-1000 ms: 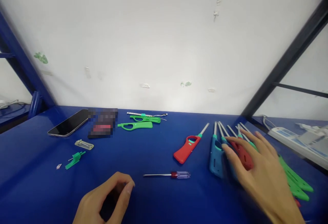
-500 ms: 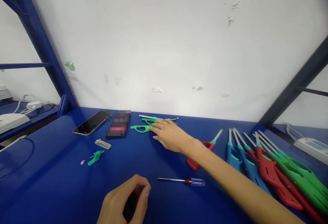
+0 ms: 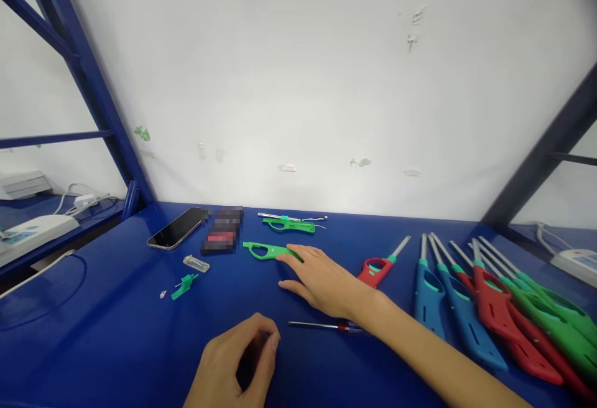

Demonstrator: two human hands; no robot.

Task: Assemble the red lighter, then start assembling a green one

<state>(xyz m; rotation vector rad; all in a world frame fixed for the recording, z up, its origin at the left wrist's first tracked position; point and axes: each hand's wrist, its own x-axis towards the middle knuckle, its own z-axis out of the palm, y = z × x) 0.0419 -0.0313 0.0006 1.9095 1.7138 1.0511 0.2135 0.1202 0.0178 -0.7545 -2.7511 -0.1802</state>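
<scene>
While the right hand (image 3: 326, 278) reaches across the blue tabletop (image 3: 116, 308), its fingers lie over the handle end of a bright green plastic half-shell with an oval trigger opening (image 3: 268, 252). The thumb stands apart from the shell; whether the hidden fingers grip it cannot be told. The half-shell lies flat in front of a second green plastic shell with a similar opening (image 3: 293, 226), which sits next to a thin silver metal tube (image 3: 272, 216) near the wall.

The left hand (image 3: 236, 361) is curled near the front, thumb tip close to the fingertips; whether it pinches anything cannot be seen. Just beyond it lies a screwdriver with a metal shaft (image 3: 312, 324), its handle partly covered by the right wrist. A red lighter with a silver nozzle (image 3: 373, 271) rests past that wrist, left of a row of blue, red and green long-necked lighters (image 3: 494, 308).
</scene>
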